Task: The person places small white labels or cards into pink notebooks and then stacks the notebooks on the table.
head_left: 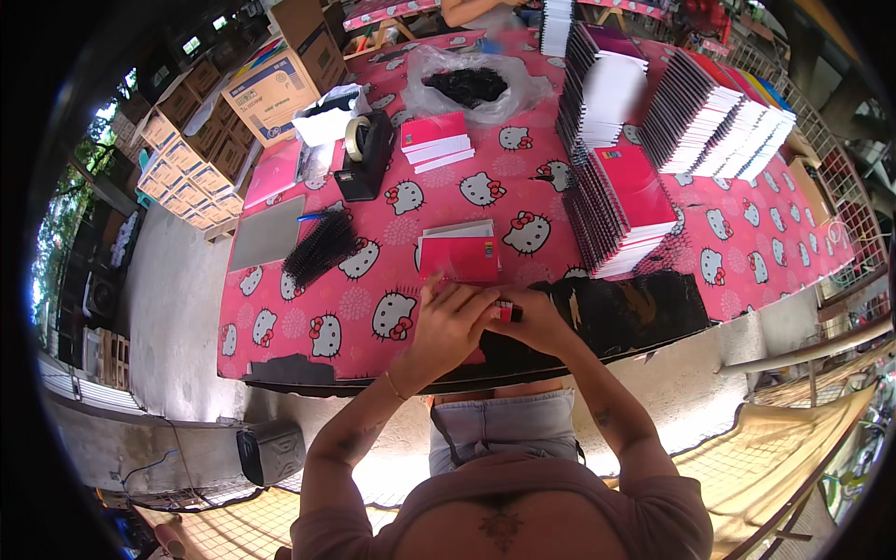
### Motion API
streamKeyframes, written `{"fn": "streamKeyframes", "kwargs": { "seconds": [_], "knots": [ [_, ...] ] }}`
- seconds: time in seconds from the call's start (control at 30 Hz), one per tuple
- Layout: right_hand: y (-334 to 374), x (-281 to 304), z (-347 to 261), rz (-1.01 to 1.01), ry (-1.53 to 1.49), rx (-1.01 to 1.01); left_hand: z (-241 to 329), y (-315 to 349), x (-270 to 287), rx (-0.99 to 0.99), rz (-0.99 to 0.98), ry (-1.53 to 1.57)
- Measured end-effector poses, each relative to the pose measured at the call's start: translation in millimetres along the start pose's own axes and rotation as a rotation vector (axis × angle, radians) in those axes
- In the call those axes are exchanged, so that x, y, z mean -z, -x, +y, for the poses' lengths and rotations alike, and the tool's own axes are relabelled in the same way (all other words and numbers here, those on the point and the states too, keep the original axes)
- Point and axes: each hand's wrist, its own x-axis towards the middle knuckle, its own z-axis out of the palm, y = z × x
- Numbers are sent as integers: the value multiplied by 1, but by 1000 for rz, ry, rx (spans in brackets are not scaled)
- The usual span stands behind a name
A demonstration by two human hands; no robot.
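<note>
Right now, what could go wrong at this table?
1. The small red-and-black thing between the left hand and right hand is close to the near edge of the table; if it slips, it could fall off.
2. The nearest notebook stack stands to the right of the hands; a sideways bump might topple it.
3. The black coils lie loosely heaped; brushing them could scatter or tangle them.

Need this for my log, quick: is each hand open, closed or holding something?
Left hand: fingers bent near the pink cover; grip can't be told.
Right hand: curled by a small red-and-black item; grip unclear.
</note>
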Motion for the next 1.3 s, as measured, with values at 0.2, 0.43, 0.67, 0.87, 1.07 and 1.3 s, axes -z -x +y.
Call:
{"fn": "streamKeyframes", "kwargs": {
  "seconds": [0.2,0.43,0.67,0.87,1.07,1.3],
  "knots": [
    [8,39,-3,-1,-27,-103,4,-3,-4,-31,23,22],
    [3,27,-18,24,264,131,11,6,7,31,-80,14],
    [16,45,-64,464,383,194,41,-45,40,-86,-143,84],
    [26,143,-115,837,865,227,67,-176,25,-484,407,213],
    [27,186,-52,563,344,38,37,-189,-76,-521,120,492],
    [30,189,-51,549,263,4,44,-184,-65,-390,8,511]
  ]
}}
